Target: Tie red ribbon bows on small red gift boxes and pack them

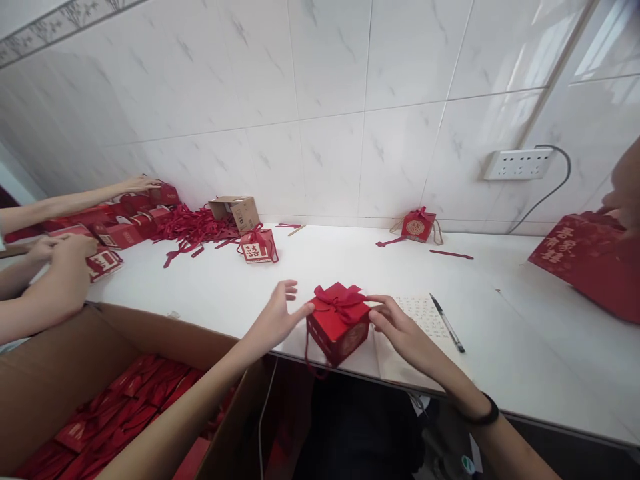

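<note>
A red gift box [345,327] with a red ribbon bow [343,301] on its lid sits at the table's front edge, a red cord loop hanging from its side. My left hand [283,312] is open at its left; the thumb touches the lid's corner and the fingers are spread in the air. On the right side, my right hand [395,327] closes thumb and forefinger at the box's edge beside a ribbon end. A notebook [417,333] with handwriting lies partly under my right hand, with a pen [447,323] along its right.
Finished-looking red boxes stand at centre-left [257,247] and by the wall [418,225]. A ribbon heap [197,223] and small carton [240,210] lie left. Co-workers' hands [70,257] hold boxes there. A large carton [185,340] of red boxes adjoins the table; a red bag [585,260] is right.
</note>
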{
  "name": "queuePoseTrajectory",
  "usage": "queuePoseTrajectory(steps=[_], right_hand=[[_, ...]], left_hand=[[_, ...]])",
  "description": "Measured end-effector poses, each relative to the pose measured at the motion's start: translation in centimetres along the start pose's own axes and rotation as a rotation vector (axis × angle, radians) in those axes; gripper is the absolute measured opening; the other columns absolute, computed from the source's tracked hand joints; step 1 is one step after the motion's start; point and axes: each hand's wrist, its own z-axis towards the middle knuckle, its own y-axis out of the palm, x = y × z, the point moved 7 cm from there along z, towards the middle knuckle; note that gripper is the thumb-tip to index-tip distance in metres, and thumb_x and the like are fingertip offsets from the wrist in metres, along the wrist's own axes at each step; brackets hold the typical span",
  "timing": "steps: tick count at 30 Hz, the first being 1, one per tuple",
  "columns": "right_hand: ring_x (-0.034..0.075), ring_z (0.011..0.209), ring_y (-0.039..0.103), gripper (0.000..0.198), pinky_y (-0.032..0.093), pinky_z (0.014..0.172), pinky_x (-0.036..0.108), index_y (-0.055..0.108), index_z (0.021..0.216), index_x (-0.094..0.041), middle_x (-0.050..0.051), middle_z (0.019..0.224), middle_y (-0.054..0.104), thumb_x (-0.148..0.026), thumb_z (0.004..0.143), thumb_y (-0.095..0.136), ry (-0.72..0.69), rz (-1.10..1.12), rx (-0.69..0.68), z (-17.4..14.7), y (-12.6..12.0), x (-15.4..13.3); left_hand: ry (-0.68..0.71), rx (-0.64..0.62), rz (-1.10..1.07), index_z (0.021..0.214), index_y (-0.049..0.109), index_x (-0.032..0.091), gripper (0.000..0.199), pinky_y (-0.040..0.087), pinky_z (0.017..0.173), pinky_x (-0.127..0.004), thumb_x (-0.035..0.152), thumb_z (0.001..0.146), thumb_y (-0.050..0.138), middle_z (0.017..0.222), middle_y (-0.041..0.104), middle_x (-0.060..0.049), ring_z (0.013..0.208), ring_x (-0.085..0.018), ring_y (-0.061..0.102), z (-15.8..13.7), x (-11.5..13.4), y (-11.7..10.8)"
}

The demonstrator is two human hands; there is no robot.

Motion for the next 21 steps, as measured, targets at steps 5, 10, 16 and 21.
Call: queuePoseTrajectory(steps=[5,10,16,21], right_hand=[[0.020,0.078,0.063,0.036,0.046,0.080,0.038,0.044,0.113,-0.022,0.005,0.082,0.066,-0.049,0.090,0.043,-0.031,0.169,-0.261,-2.8,2.3,-1.6],[0.021,0.077,0.060,0.022,0.048,0.074,0.035,0.054,0.088,-0.020,0.006,0.079,0.063,-0.041,0.088,0.047,-0.256,-0.053,0.118,-2.3,0.3,-3.8],[0.030,0.128,0.030,0.051,0.033,0.101,0.049,0.041,0.129,-0.016,0.015,0.136,0.038,-0.027,0.084,0.059,-0.835,-0.725,0.073,-3.6,5.8,-7.1],[0.023,0.108,0.052,0.025,0.038,0.093,0.044,0.056,0.108,-0.011,0.011,0.108,0.061,-0.003,0.089,0.041,-1.042,-0.822,0.289,-4.4,7.0,-7.7]], left_hand=[[0.003,0.148,-0.037,0.115,0.039,0.021,0.041,0.036,0.099,-0.039,0.048,0.084,0.042,0.130,0.041,-0.011,0.123,-0.022,0.040,-0.6,0.0,-1.8],[0.084,-0.110,-0.060,0.112,0.046,0.020,0.040,0.037,0.101,-0.038,0.048,0.082,0.047,0.122,0.050,-0.007,0.117,-0.021,0.046,-1.0,1.2,-0.4],[0.238,-0.257,-0.060,0.106,0.055,0.021,0.029,0.044,0.094,-0.032,0.038,0.084,0.048,0.120,0.049,-0.006,0.113,-0.019,0.048,-0.2,1.7,0.2],[0.265,-0.341,-0.079,0.107,0.059,0.023,0.029,0.043,0.095,-0.031,0.037,0.085,0.047,0.126,0.047,-0.006,0.119,-0.019,0.044,0.2,1.8,0.7]])
